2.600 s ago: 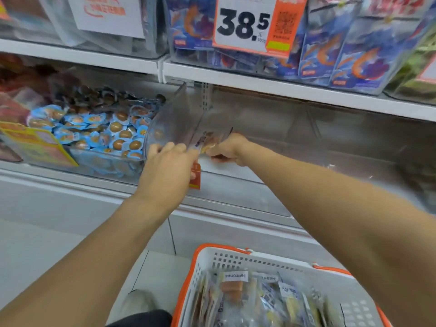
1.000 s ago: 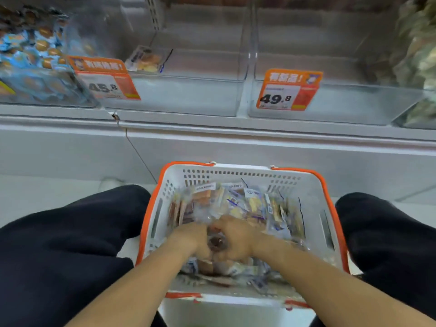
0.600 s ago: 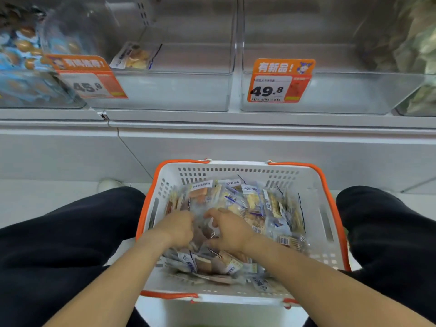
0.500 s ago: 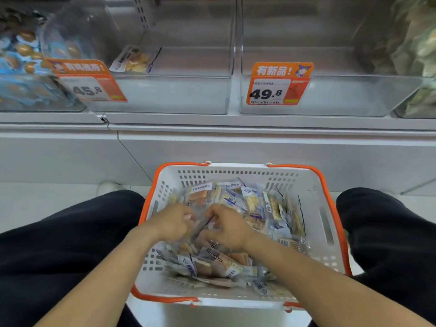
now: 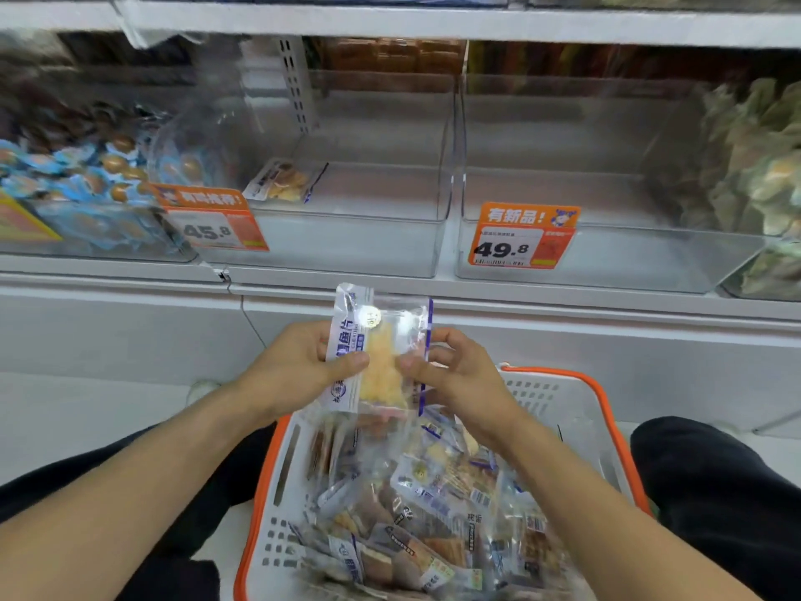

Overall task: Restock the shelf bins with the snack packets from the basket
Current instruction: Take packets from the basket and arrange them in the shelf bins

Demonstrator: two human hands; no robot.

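hands: left hand (image 5: 299,366) and right hand (image 5: 450,375) both pinch one snack packet (image 5: 377,353) above the basket (image 5: 607,409).
tip: I'd drop it flat into the bin (image 5: 346,236) at the shelf's front edge, beside the lone packet (image 5: 281,182) there.

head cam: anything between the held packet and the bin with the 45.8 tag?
Nothing loose. In the head view, above the packet held by both hands come only the white shelf ledge and the bin's clear front wall.

Single head-worn view, forward and down, close over basket (image 5: 576,409), facing shelf bins (image 5: 355,236).
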